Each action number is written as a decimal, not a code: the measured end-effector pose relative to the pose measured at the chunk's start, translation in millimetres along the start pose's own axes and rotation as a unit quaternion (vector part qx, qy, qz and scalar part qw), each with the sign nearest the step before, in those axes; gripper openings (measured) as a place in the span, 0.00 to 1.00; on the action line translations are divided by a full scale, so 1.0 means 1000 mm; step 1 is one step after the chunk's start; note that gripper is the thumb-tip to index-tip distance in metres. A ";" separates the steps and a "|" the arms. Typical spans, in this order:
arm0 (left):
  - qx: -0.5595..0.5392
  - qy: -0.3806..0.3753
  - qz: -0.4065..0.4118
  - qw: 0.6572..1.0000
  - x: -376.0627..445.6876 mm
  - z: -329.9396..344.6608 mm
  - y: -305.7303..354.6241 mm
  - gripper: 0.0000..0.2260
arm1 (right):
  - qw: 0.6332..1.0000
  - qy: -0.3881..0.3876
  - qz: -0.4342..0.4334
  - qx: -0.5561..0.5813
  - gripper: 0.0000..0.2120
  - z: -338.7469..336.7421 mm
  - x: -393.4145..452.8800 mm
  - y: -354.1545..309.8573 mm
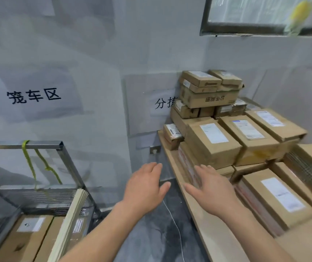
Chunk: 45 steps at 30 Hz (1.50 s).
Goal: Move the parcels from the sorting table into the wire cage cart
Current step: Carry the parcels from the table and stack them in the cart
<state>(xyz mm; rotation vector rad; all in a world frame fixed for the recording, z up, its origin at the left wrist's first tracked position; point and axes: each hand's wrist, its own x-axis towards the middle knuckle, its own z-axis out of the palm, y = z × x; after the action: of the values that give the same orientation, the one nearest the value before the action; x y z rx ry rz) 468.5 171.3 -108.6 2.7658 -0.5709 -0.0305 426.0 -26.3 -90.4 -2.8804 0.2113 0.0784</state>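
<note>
Both my hands are empty, with the fingers straight. My left hand (145, 183) is over the floor, between the cart and the table. My right hand (211, 188) is at the edge of the sorting table (204, 220), just beside the near boxes.

The parcels (213, 142) sit in a big pile on the table, some stacked high in the back corner (210, 89). If I pull a low box out, I think the boxes on top could slide and fall. A box could also slip if I grab just one side.

The wire cage cart (60, 148) is on my left. It already has a few brown boxes (30, 235) lying flat inside. A pale board (70, 222) leans in it.
</note>
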 end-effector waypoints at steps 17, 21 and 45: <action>-0.024 -0.107 0.239 0.965 0.109 0.050 0.066 0.28 | 0.968 0.055 0.245 0.003 0.27 -0.004 -0.011 0.077; -0.029 -0.118 0.271 0.955 0.117 0.062 0.092 0.27 | 0.953 0.043 0.301 0.002 0.24 -0.004 -0.021 0.099; 0.025 -0.248 0.219 0.943 0.201 0.202 0.264 0.25 | 0.947 -0.040 0.311 0.072 0.29 0.034 0.030 0.352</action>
<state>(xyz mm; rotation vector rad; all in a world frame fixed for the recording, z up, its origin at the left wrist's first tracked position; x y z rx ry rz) 536.0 -197.7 -210.5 2.6039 -1.3172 -0.6292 401.7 -359.1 -212.2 -2.5468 1.0512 0.2802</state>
